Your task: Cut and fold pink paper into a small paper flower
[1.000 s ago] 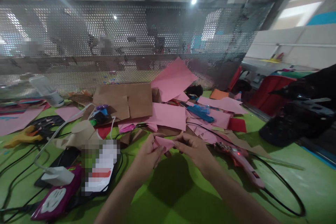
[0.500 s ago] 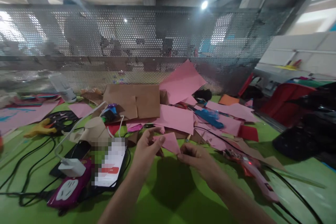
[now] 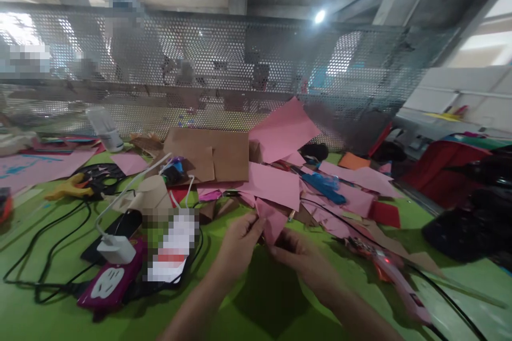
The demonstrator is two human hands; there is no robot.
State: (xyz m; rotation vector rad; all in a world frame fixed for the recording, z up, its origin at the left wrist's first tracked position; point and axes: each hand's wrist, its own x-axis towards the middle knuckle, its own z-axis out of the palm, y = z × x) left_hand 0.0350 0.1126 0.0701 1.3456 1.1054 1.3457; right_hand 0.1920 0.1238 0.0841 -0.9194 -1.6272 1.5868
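Between my two hands is a small piece of pink paper (image 3: pixel 272 219), bent into a pointed shape with its tip down. My left hand (image 3: pixel 242 237) pinches its left edge between thumb and fingers. Near the lower tip, my right hand (image 3: pixel 295 251) grips it with thumb and fingertips; some of those fingers are hidden behind the paper. Just beyond my hands lies a larger pink sheet (image 3: pixel 272 184), in front of a brown cardboard box (image 3: pixel 230 155). To the right rests a pink glue gun (image 3: pixel 402 282) with a red light on.
At left are a purple power strip (image 3: pixel 106 287) with a white charger (image 3: pixel 116 249), a phone (image 3: pixel 174 248), black cables and a yellow-handled tool (image 3: pixel 71 187). Paper scraps, a blue item (image 3: pixel 326 186) and a red piece (image 3: pixel 384 214) lie at right. A perforated metal screen (image 3: pixel 208 74) stands behind.
The small pink paper has gone from lying flat between my fingers to a folded, downward-pointing shape. My left hand has moved right, closer to my right hand. The view has shifted slightly.
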